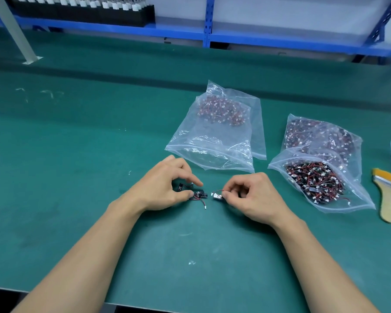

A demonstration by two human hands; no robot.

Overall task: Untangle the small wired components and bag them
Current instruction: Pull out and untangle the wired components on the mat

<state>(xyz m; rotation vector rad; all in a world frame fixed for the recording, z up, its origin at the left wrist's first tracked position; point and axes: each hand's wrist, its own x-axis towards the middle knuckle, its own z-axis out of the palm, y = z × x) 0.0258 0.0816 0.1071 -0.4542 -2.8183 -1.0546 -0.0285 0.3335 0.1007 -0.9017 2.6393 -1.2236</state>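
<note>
1. Green table point(99, 154): our left hand point(165, 184) pinches the tangle of black wired components point(199, 195) lying on it.
2. Our right hand point(251, 196) pinches a single component point(217, 196) just beside the tangle.

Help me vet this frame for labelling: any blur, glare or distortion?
Head view: light even, soft shadows under left hand and right hand; glare streaks on the clear bag; wired components they pinch are soft; brush at the edge blurred; blue shelf rail slants, wide-angle.
</note>
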